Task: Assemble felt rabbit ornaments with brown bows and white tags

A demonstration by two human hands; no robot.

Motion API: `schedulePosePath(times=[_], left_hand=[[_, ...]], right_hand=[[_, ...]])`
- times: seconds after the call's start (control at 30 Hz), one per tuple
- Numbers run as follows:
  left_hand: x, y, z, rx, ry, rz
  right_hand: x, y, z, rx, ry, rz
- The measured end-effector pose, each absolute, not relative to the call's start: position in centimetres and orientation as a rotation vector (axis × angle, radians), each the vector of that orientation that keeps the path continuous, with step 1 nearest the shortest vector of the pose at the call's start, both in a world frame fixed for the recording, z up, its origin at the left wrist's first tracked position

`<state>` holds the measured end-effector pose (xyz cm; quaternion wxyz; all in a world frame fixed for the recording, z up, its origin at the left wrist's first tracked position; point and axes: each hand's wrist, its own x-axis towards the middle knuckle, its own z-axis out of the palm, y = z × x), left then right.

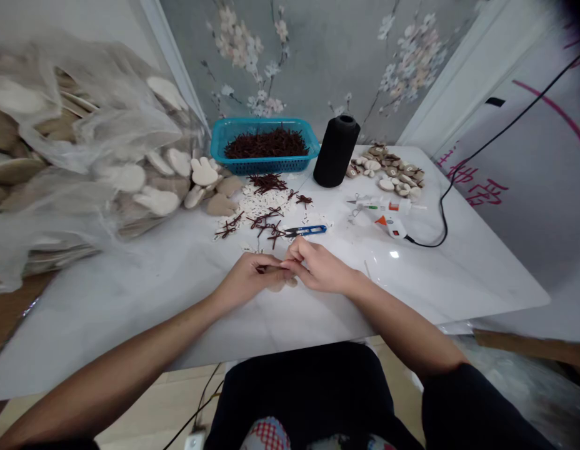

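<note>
Both my hands meet near the front middle of the table. My left hand (250, 275) is closed round a beige rabbit-shaped felt piece (277, 287), whose rounded ends stick out below the fingers. My right hand (320, 269) pinches against the left fingertips; what it grips, if anything, is hidden. Just beyond the hands lie blue thread snips (311, 230), several dark brown bows (267, 220) and many tiny white tags (257, 201).
Behind stand a blue basket (264, 165) of brown bows and a black thread cone (335, 150). Plastic bags (97, 137) spill felt rabbits (204, 172) at left. Finished-looking pieces (402, 175) sit back right. A corded glue gun (393, 227) lies on the table (459, 275).
</note>
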<state>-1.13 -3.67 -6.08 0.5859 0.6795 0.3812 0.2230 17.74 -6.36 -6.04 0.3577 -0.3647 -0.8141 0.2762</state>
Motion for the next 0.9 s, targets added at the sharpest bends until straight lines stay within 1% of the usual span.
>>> schedulePosePath(times=[0.17, 0.23, 0.3, 0.37, 0.43, 0.5, 0.63, 0.9], left_hand=[[-1.3, -3.9, -5.9, 1.669, 0.948, 0.657], [-1.5, -3.7, -5.8, 1.679, 1.020, 0.782], [-1.6, -3.4, -5.9, 1.655, 1.112, 0.925], [-1.8, -3.1, -6.1, 1.627, 1.179, 1.026], [-1.8, -3.1, -6.2, 1.623, 1.192, 1.065], [-1.8, -3.3, -6.2, 1.647, 1.158, 1.061], [-1.7, -3.7, -6.0, 1.723, 1.106, 1.033], [-2.0, -2.8, -6.1, 1.685, 1.081, 0.942]], right_hand=[[17.8, -6.0, -6.3, -1.013, -1.904, 0.634], [17.8, -5.7, -6.3, -1.075, -1.731, 0.680], [17.6, -5.5, -6.5, -1.130, -1.561, 0.849], [17.1, -5.4, -6.9, -1.186, -1.444, 1.144], [16.3, -5.6, -7.3, -1.209, -1.362, 1.456], [15.4, -6.0, -7.5, -1.165, -1.289, 1.629], [14.5, -6.5, -7.5, -1.054, -1.156, 1.629], [15.2, -6.1, -7.1, -1.064, -1.123, 1.607]])
